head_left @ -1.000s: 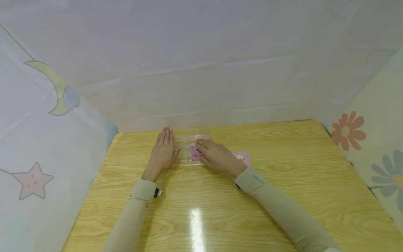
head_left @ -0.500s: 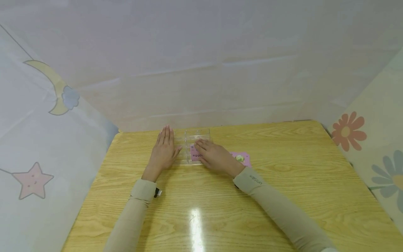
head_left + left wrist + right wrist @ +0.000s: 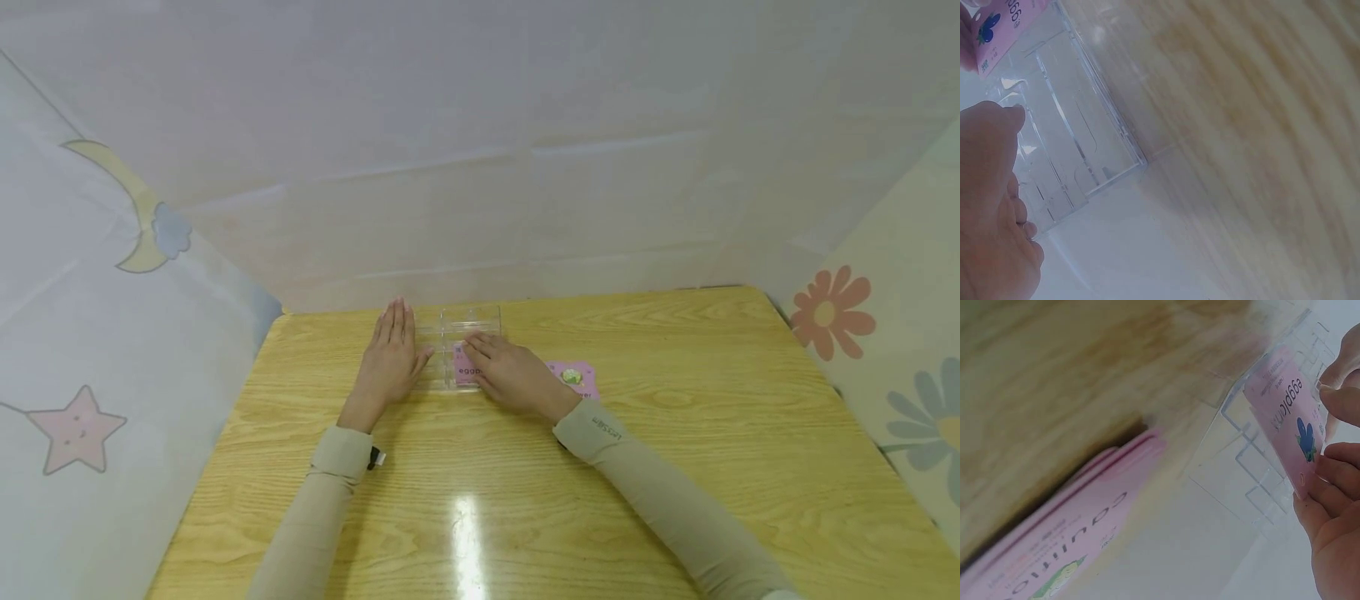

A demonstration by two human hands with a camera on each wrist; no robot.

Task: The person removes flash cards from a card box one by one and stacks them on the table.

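Left hand [image 3: 387, 358] fingers straight, pointing forward, thumb out; right hand [image 3: 517, 375] angled leftward, fingers bent.

Around the head view's clock, a pale cloth backdrop [image 3: 480, 167] fills twelve o'clock. Between nine and ten, a yellow crescent moon [image 3: 142, 187] touches a blue cloud [image 3: 172, 231]; a pink star [image 3: 77, 429] smiles at half past eight. A red flower [image 3: 832, 313] sits at three, a blue-grey flower [image 3: 947, 429] lower, towards four. White glare [image 3: 467, 533] streaks the wooden table [image 3: 540, 517] at six.
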